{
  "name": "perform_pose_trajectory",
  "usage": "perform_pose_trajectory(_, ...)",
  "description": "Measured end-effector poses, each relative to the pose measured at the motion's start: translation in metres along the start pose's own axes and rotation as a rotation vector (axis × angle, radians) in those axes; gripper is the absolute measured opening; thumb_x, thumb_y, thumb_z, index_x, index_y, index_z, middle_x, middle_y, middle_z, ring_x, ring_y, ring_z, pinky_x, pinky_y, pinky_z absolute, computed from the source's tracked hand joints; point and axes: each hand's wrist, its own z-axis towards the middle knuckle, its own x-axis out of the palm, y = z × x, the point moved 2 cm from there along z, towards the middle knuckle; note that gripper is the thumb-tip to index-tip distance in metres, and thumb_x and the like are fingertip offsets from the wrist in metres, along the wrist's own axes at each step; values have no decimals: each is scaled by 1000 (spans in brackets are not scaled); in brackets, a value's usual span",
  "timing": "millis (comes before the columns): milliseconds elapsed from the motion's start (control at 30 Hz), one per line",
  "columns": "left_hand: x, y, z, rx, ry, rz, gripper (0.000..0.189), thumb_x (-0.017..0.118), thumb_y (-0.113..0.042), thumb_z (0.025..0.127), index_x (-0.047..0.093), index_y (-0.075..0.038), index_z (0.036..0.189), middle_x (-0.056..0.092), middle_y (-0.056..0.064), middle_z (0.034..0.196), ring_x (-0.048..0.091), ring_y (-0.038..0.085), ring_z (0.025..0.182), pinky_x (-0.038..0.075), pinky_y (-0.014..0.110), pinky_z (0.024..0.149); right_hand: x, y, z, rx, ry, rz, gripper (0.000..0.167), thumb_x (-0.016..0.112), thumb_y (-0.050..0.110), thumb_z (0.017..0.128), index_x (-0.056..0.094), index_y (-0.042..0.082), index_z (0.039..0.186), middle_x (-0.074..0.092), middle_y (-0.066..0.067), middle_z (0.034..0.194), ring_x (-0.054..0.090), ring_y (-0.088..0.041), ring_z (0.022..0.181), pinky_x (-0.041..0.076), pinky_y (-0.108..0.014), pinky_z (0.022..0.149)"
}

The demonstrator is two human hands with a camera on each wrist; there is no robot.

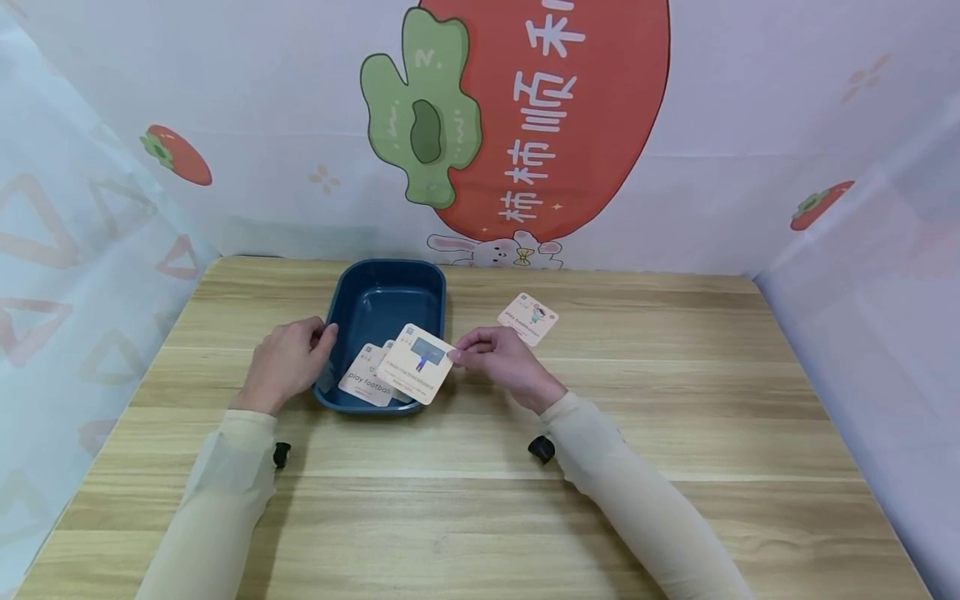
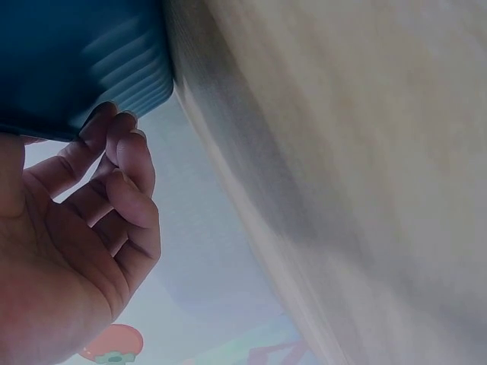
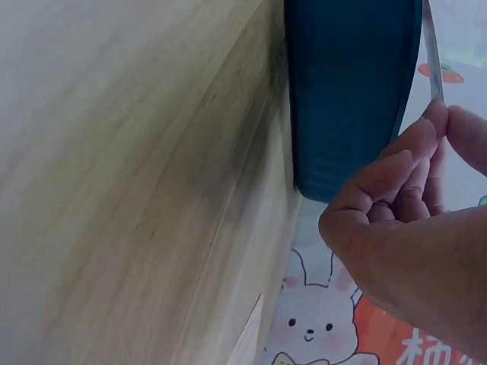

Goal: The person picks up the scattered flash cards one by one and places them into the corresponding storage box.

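A dark blue plastic bin [image 1: 390, 268] stands on the table, left of the middle. My left hand [image 1: 292, 360] pinches its left rim between thumb and fingers; the left wrist view shows the fingers against the outer wall. With thumb and forefinger my right hand [image 1: 498, 362] holds a square picture card [image 1: 415, 367] by its edge, over the bin's right rim. That card carries a blue figure at a blackboard. Beneath it in the bin lie a "play football" card [image 1: 365, 379] and another card, mostly hidden.
A "play badminton" card [image 1: 528, 317] lies on the wooden table [image 1: 600, 517], right of the bin and behind my right hand. A printed cloth backdrop [image 1: 285, 125] rises at the table's back edge, with more cloth at both sides.
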Motion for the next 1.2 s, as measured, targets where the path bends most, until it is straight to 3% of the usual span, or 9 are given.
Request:
perform_pose_trajectory(300, 0, 0, 1, 5, -2, -5, 42, 45, -34, 108, 64, -3, 87, 57, 6, 67, 53, 23, 59, 37, 34, 50, 9, 4, 6, -16, -17, 1, 13, 72, 13, 96, 69, 3, 103, 71, -21, 105, 59, -18, 84, 47, -27, 74)
perform_pose_trajectory(600, 0, 1, 2, 4, 2, -8, 43, 45, -35, 108, 63, -3, 86, 57, 6, 67, 53, 23, 59, 37, 34, 50, 17, 4, 7, -18, -48, -57, 11, 75, 14, 94, 70, 5, 98, 68, -6, 85, 54, -17, 77, 41, -27, 66)
perform_pose_trajectory(1200, 0, 0, 1, -2, 12, -12, 43, 45, -35, 108, 62, -4, 85, 55, 6, 66, 52, 22, 59, 37, 34, 50, 22, 1, 10, -28, -63, -139, 16, 78, 18, 91, 68, 7, 91, 61, -5, 78, 51, -16, 68, 40, -27, 60)
